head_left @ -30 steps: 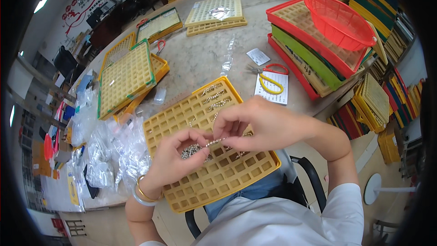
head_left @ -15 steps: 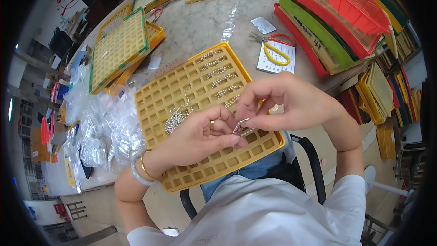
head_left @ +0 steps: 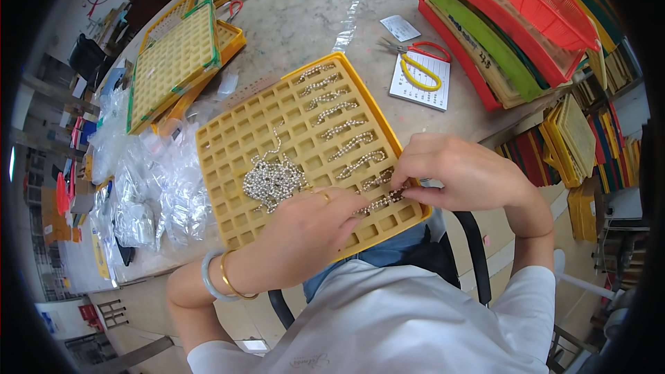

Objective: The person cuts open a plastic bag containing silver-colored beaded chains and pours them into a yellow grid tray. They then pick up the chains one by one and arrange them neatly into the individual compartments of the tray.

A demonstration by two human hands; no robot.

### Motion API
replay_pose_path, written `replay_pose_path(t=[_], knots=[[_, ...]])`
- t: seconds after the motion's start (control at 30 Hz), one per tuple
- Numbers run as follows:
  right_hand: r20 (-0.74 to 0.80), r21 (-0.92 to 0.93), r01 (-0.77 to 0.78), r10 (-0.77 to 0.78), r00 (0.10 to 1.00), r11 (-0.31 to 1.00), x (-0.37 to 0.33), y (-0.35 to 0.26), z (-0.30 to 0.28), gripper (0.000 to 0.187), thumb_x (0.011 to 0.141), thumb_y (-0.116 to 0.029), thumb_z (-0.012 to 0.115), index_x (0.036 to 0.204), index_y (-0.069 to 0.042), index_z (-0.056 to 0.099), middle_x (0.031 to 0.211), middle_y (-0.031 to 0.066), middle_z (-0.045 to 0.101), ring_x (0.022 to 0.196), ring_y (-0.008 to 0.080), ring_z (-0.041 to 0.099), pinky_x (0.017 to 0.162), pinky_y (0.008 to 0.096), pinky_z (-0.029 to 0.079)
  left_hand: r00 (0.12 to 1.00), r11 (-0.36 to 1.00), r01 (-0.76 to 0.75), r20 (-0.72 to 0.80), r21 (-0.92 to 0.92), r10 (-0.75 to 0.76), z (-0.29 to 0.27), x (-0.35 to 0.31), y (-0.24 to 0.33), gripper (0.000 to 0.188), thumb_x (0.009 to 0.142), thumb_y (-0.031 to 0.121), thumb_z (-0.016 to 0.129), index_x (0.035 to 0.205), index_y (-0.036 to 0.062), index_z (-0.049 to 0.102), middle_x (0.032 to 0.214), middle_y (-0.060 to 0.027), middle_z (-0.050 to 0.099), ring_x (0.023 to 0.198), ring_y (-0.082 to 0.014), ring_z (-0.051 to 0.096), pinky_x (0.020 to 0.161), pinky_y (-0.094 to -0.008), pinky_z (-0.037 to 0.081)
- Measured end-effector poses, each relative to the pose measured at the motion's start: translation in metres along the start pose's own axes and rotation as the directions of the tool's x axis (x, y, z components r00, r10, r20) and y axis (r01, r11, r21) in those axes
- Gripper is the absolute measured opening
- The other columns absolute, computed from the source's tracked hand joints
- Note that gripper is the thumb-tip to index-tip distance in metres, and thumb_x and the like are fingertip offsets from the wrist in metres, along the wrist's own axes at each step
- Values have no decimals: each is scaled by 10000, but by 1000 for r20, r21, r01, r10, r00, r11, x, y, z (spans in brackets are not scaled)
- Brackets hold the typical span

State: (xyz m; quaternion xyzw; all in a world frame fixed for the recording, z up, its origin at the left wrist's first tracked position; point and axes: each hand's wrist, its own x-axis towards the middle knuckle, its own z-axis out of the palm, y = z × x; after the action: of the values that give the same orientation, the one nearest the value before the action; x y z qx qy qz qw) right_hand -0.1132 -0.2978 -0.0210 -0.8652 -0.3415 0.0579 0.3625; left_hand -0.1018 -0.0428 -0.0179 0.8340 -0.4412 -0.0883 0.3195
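The right hand [head_left: 451,173] pinches a chain [head_left: 383,202], the left hand [head_left: 313,225] at its other end (grip unclear), probably keeping it straight across the tray [head_left: 239,126].

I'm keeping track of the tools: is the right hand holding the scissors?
No, the scissors lie partly on a white sheet, while the right hand is at a bead chain.

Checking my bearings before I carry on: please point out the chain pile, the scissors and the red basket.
Chain pile [head_left: 271,183]: head view, on the middle of the heap.
Scissors [head_left: 405,50]: head view, where blades meet handles.
Red basket [head_left: 546,8]: head view, on its mesh wall.
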Motion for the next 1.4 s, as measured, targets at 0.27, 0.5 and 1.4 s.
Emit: replay_pose_path(t=[0.27, 0.5, 1.4], knots=[[46, 11, 25, -25, 999, 1000, 29, -13, -15, 91, 767, -63, 683, 846, -32, 651, 781, 118, 656, 765, 299, 645, 679, 396, 501, 932, 979, 203, -308, 13, -189, -48, -26, -28, 177, 768, -22, 736, 937, 15, 698, 812, -70, 678, 691, -157, 646, 598, -234, 518], [363, -351, 54, 83, 928, 935, 31, -20, -23, 133, 757, -137, 707, 793, -35, 629, 807, 114, 661, 803, 317, 645, 676, 416, 505, 935, 945, 286, -265, 159, -238, -53, -48, -50, 190, 750, 101, 779, 918, 58, 703, 841, -74, 638, 728, -236, 606, 627, -324, 491], [170, -66, 204, -190, 967, 977, 28, -14, 12, 132, 810, -151, 675, 873, -34, 667, 886, 118, 595, 920, 292, 600, 729, 411, 513, 932, 650, 174, -89, -740, -352, -70, -21, -14, 123, 921, 1, 613, 1017, -52, 556, 962, -54, 603, 885, -91, 587, 792, -214, 495]])
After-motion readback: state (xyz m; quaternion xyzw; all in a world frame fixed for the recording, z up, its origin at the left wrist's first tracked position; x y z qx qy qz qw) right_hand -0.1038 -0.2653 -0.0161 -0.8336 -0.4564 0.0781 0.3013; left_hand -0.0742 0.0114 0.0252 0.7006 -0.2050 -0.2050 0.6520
